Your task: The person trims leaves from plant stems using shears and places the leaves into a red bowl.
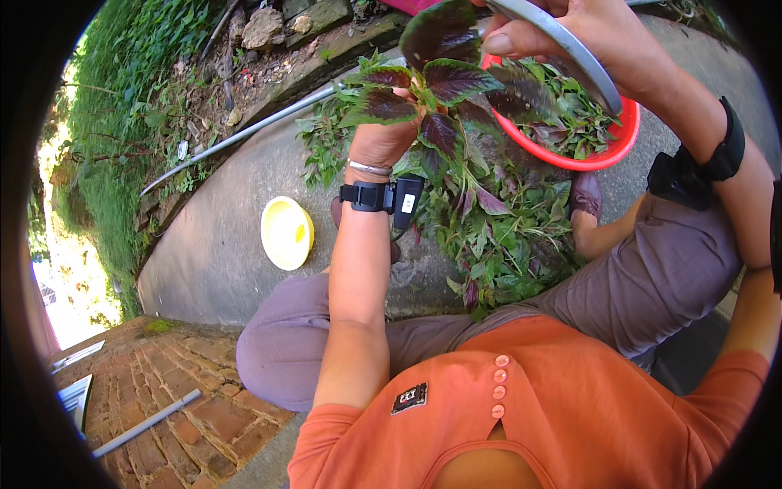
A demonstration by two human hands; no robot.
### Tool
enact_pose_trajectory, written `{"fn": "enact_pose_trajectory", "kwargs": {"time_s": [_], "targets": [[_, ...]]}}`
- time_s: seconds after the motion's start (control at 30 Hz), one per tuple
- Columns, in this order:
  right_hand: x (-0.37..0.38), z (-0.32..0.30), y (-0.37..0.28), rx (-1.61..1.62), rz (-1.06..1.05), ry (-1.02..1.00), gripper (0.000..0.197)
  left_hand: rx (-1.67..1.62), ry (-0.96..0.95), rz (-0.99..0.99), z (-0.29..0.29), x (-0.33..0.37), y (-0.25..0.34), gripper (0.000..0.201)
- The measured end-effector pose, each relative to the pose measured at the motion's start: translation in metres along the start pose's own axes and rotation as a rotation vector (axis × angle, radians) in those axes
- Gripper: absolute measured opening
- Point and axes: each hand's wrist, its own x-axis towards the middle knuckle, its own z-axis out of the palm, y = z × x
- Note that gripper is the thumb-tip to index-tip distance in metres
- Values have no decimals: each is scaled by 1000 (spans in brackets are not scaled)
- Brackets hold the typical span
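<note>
My left hand (pixel 383 143) is raised at the upper middle, its fingers closed around a leafy plant stem. Broad dark purple leaves with green edges (pixel 463 81) fan out from that hand, and the lower part of the sprig hangs beneath. At the top edge, my right hand (pixel 607 45) is close beside the leaves with its thumb and fingers bent. A curved grey band (pixel 562 37) crosses in front of the right hand, hiding part of its grip. Beneath the right hand a dark leaf (pixel 525 96) is smeared by motion.
A red basin (pixel 599 161) holding picked leaves stands below my right hand. Heaped leafy stems (pixel 509 244) lie on the concrete between my legs. A yellow bowl (pixel 278 238) sits to the left. Beyond it run a grey pipe (pixel 236 140) and a planted bank.
</note>
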Motion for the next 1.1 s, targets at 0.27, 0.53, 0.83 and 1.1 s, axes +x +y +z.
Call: {"fn": "enact_pose_trajectory", "kwargs": {"time_s": [0.27, 0.53, 0.83, 1.1], "targets": [[5, -8, -2, -281, 58, 23, 30, -439, -125, 39, 42, -7, 38, 31], [5, -7, 7, -206, 104, 141, 27, -635, -119, -12, 38, -8, 49, 20], [2, -2, 13, -506, 153, 118, 25, -555, 106, 50, 49, -4, 63, 30], [-8, -8, 44, -758, -38, 8, 30, -751, 0, -39, 40, 4, 52, 22]]}}
